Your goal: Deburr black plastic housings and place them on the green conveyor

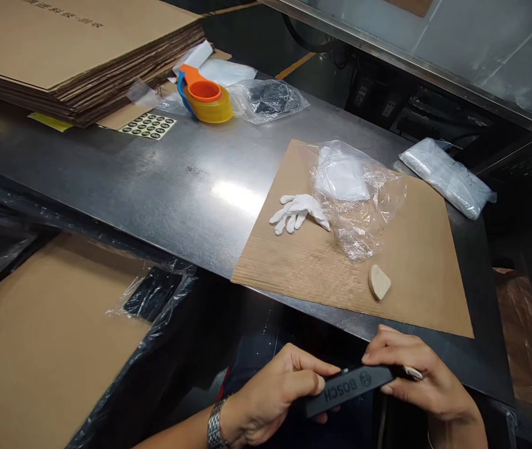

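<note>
A black plastic part with BOSCH lettering and a round logo (352,389) is held in front of the table's near edge. My left hand (282,390) grips its left end, thumb and forefinger on the upper face. The other end is pinched by my right hand (422,374), fingers closed round it. A small pale-tipped item (413,373) shows between the right fingers; its kind is unclear. Beyond my hands, a beige felt-like pad (379,282) lies on a cardboard sheet (303,271). What the underside of the black part looks like is hidden.
On the cardboard lie a white glove (299,213) and a clear bag (359,224) with white contents. A tape dispenser (204,93), stickers (148,125) and stacked cardboard (106,68) stand farther left on the metal table (176,187). A wrapped packet (448,178) lies right.
</note>
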`<state>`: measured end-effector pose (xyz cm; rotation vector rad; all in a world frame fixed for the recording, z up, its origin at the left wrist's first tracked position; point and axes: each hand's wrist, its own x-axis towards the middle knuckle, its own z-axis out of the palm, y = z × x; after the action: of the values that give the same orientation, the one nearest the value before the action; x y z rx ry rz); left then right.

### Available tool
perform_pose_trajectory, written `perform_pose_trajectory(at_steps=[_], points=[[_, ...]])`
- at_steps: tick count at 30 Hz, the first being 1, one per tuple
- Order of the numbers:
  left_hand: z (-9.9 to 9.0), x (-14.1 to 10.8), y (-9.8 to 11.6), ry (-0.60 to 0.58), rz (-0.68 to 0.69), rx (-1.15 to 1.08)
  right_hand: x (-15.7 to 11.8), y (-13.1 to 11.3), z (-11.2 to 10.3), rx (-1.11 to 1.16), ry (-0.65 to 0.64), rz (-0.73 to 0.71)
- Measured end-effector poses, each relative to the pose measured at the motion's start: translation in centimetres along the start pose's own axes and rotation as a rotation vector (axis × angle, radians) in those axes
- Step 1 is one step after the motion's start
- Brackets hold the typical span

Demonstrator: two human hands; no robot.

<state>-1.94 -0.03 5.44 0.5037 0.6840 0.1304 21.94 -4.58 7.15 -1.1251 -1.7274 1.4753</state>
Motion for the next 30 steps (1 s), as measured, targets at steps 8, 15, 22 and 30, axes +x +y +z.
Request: perform_pose_trajectory(at_steps=[8,15,22,30], points=[[-0.3,-0.2,0.0,-0.045,0.033,-0.110,-0.1,1.5,-0.1,0.111,0.057,0.053],[-0.3,-0.1,0.2,-0.073,0.015,-0.130,0.3,2.4,-0.1,0.139,0.067,0.064],[-0.2,0.0,0.1,-0.057,-0.003,-0.155,0.1,2.9,-0.1,0.169,0.071,0.101],[-0.2,0.0,-0.1,-0.037,-0.021,-0.172,0.0,3.1,0.0,0.172,0.076,0.093]])
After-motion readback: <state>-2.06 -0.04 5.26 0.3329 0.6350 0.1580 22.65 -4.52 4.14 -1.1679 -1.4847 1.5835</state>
